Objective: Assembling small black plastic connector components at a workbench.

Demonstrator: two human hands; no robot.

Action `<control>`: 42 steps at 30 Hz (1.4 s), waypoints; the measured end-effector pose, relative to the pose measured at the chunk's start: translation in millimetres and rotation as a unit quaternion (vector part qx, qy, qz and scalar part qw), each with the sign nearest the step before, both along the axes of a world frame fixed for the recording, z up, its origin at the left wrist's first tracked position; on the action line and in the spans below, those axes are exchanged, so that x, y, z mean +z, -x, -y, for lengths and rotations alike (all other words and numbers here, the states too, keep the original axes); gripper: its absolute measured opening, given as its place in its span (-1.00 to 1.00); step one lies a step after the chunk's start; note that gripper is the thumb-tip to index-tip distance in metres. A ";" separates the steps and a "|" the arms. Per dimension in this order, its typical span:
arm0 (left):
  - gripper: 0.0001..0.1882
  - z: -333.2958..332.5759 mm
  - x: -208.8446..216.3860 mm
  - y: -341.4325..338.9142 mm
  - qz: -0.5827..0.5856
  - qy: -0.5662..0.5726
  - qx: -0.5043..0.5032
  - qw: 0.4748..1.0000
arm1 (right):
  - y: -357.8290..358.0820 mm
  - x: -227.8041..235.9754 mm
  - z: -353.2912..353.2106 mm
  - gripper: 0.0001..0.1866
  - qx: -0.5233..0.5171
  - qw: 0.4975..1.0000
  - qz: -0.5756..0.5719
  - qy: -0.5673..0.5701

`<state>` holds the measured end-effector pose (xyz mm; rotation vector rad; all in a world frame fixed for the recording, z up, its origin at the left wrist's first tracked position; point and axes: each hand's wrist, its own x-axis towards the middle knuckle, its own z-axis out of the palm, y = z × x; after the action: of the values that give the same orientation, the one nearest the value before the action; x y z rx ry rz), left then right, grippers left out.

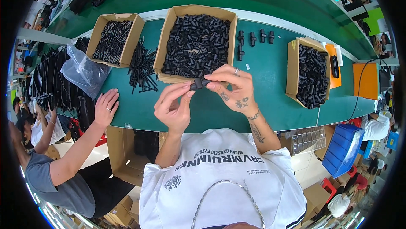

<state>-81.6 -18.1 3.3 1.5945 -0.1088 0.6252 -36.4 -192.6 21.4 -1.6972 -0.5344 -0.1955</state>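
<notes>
— What does the workplace look like?

— A long green counter (pixel 270 85) runs across a busy workshop, with other workers seated along the edges. Three open cardboard boxes stand on it: a middle box (pixel 195 43) heaped with short black plastic fittings, a left box (pixel 113 38) holding thin black rods, and a right box (pixel 308 71) with more black fittings. Loose black rods (pixel 141 66) lie between the left and middle boxes, and a few assembled tee pieces (pixel 253 39) sit just right of the middle box.

— And the person's hands?

— Both are raised in front of the middle box. The left hand (pixel 174 107) has thumb and fingertips closed on one end of a small black fitting (pixel 198 84); the right hand (pixel 232 88) pinches the other end, fingers curled over it. The fitting is held between them above the counter, just at the near edge of the middle box.

— Anyone else close by?

— A co-worker's hand (pixel 105 108) rests flat on the counter to the left, beside a crumpled clear plastic bag (pixel 83 71).
</notes>
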 end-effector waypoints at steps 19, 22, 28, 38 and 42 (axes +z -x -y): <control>-0.58 33.0 2.3 3.4 0.159 -0.214 -0.097 0.959 | 14.1 17.1 49.4 -0.37 -0.016 0.988 -0.137 0.074; -0.59 31.2 7.9 -9.2 0.123 -0.232 -0.112 0.958 | -21.5 10.3 87.3 -0.41 -0.060 0.968 0.040 0.240; -0.86 10.1 -8.4 -33.0 0.080 -0.280 -0.056 0.955 | -82.1 -30.0 140.0 -0.47 0.021 0.911 0.069 0.406; -0.89 3.7 -23.7 -28.9 0.033 -0.273 -0.055 0.960 | -86.2 -29.8 133.9 -0.45 0.044 0.883 0.026 0.467; -0.89 0.5 -20.2 -33.2 0.036 -0.276 -0.047 0.959 | -86.5 -31.4 134.0 -0.47 0.047 0.888 0.025 0.457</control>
<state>-48.4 -18.6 -17.0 2.0883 -0.4437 0.6099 50.2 -326.6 -10.1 -2.5769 -0.8222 0.1151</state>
